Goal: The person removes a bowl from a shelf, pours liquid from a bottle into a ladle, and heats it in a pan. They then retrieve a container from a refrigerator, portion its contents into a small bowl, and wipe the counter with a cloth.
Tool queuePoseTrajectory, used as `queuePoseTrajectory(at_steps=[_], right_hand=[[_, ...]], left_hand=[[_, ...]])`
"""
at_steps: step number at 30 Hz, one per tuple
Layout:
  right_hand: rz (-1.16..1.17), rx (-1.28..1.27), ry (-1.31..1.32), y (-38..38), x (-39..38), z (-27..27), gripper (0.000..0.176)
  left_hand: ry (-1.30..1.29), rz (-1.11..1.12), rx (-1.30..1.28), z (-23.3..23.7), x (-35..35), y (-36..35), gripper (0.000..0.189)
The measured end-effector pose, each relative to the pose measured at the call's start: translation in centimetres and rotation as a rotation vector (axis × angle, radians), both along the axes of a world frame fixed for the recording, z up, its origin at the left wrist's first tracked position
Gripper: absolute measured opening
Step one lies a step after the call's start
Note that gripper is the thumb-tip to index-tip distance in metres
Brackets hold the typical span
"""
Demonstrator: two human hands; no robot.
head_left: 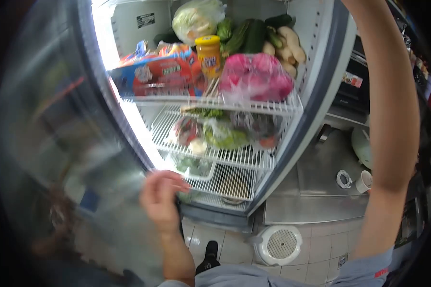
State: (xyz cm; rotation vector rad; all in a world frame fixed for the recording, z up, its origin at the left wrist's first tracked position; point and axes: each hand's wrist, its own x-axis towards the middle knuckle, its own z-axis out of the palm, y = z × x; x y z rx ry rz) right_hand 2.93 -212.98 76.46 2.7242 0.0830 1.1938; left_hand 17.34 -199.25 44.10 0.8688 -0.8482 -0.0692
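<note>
My left hand [163,198] is raised in front of the lower shelves of an upright fridge, near its left edge; motion blurs it, and its fingers look bent. My right arm reaches up past the right side of the fridge, and its hand is beyond the top of the view. On the upper shelf [191,100] are a red and blue box [153,74], a yellow-lidded jar [208,57], a pink bag [256,79], a wrapped cabbage [196,21] and green vegetables. Bagged greens [225,135] lie on the shelf below.
The glass door [76,158] stands at the left. A steel counter [321,167] with a white cup [364,182] is at the right. On the tiled floor [232,248] sits a white stool [280,244], with my foot left of it.
</note>
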Motion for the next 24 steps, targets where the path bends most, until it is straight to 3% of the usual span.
queuePoseTrajectory(at_steps=[3,4,5,6,7,8,9,11,14,15,16,17,18,19,20,22,24], right_hand=[[0.181,0.335,-0.093,-1.0,-7.5,-7.7,0.039],[0.347,0.418,-0.149,-1.7,-10.7,-11.4,0.036],[0.559,0.655,-0.184,-2.0,-13.3,-15.3,0.036],[0.505,0.845,-0.149,-2.2,-16.8,-19.3,0.048],[0.518,1.046,-0.216,-1.9,-19.3,-23.4,0.048],[0.555,1.219,-0.278,-1.5,-21.5,-27.2,0.039],[0.357,1.282,-0.341,-0.8,-23.4,-30.8,0.038],[0.144,1.439,-0.401,0.5,-26.0,-37.0,0.03],[-0.002,1.724,-0.38,3.9,-26.5,-43.5,0.025],[-0.045,1.819,-0.299,5.4,-25.3,-44.6,0.025],[0.012,1.783,-0.142,6.9,-24.1,-46.6,0.027],[0.076,1.729,0.014,8.2,-22.6,-48.1,0.03],[0.116,1.625,0.191,9.9,-21.2,-48.3,0.034],[0.144,1.517,0.334,12.0,-20.0,-48.2,0.038],[0.263,1.545,0.397,13.7,-18.6,-47.6,0.049],[0.277,1.368,0.375,16.3,-16.6,-46.2,0.07],[0.311,1.248,0.178,17.4,-14.7,-46.9,0.086]], left_hand=[[0.242,-0.314,0.576,-13.1,-5.8,2.4,0.014],[0.163,-0.351,0.759,-20.3,-7.3,4.7,0.021],[-0.128,-0.2,0.997,-27.2,-9.2,8.3,0.029],[0.007,-0.349,1.301,-27.1,-11.9,12.5,0.035],[-0.053,-0.554,1.451,-31.7,-12.5,17.4,0.04],[-0.008,-0.512,1.666,-31.7,-14.3,21.9,0.048],[0.052,-0.528,1.88,-34.6,-14.1,27.0,0.053],[0.736,-0.104,1.91,-34.5,-14.0,32.9,0.056],[-0.022,0.367,1.51,-33.0,-12.1,34.5,0.054],[-0.161,0.089,1.657,-34.7,-10.1,32.8,0.054],[-0.251,0.051,1.894,-31.1,-11.8,28.6,0.05],[-0.23,-0.102,1.804,-28.3,-12.3,27.0,0.044],[-0.212,0.022,1.596,-29.2,-13.7,26.3,0.035],[-0.359,-0.092,1.6,-34.2,-12.8,25.0,0.046],[-0.263,0.042,1.619,-33.8,-14.3,23.2,0.068],[-0.19,-0.044,1.367,-30.0,-16.1,21.1,0.083],[-0.261,-0.324,1.464,-25.0,-16.7,20.2,0.071]])
